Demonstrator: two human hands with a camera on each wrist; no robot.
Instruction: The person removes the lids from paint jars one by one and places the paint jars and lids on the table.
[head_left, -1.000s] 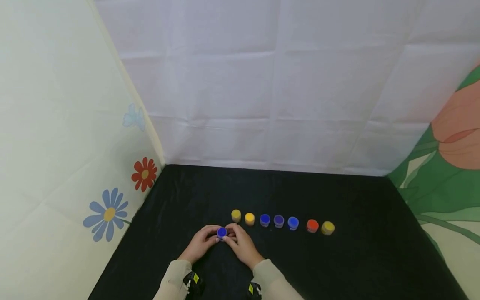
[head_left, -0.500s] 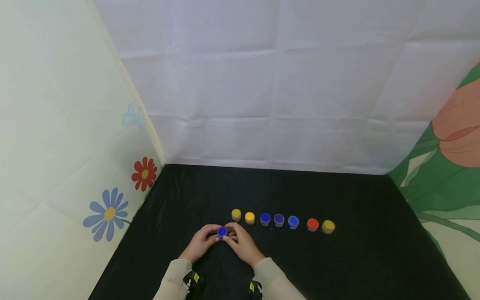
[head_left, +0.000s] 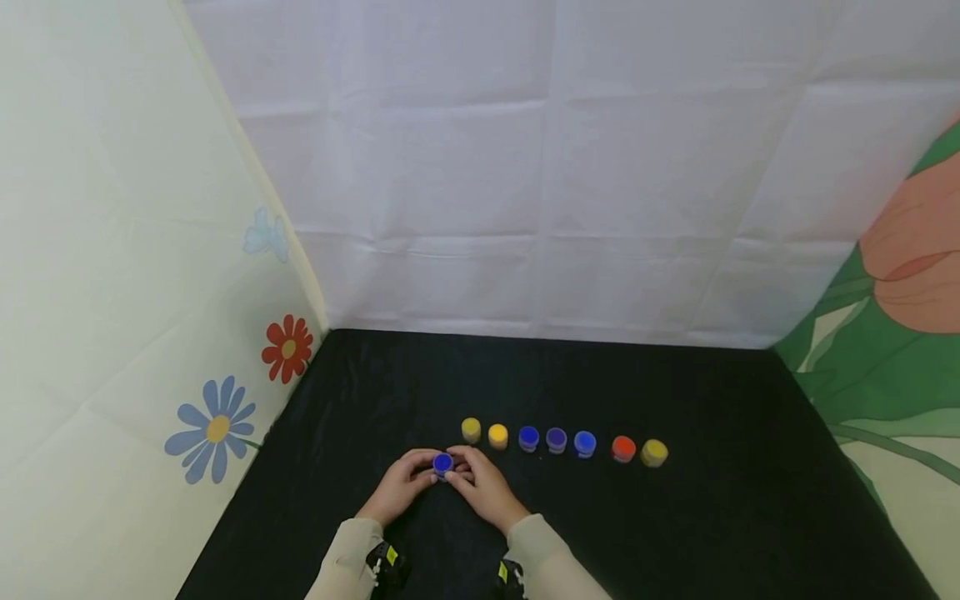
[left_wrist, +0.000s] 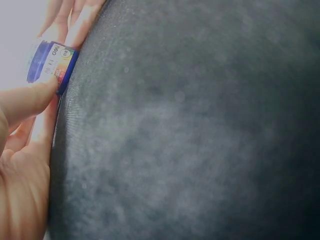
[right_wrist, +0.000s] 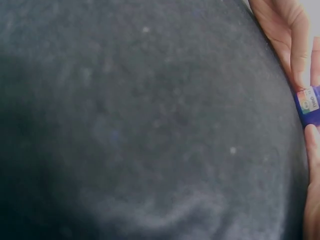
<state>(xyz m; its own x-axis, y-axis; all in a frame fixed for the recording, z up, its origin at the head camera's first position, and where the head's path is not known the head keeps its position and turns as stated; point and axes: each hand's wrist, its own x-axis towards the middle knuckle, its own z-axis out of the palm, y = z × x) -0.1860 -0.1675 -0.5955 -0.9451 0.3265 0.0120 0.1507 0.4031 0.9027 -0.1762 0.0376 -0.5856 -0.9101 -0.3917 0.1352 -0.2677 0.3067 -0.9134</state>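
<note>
A small dark-blue paint jar [head_left: 443, 463] stands between my two hands at the near middle of the black-covered table. My left hand [head_left: 399, 487] holds it from the left, and my right hand [head_left: 489, 493] holds it from the right. In the left wrist view the left thumb presses on the printed label of the jar [left_wrist: 61, 62], with fingers behind it. At the right edge of the right wrist view, fingertips touch the jar [right_wrist: 310, 104], close over the black cloth. Its lid side faces up in the head view.
Beyond the hands runs a row of similar jars: an olive-yellow jar [head_left: 471, 431], an orange-yellow jar [head_left: 498, 437], several blue and purple jars [head_left: 557, 441], a red jar [head_left: 623, 449] and another yellow jar [head_left: 655, 453]. White cloth [head_left: 465, 283] hangs behind the table.
</note>
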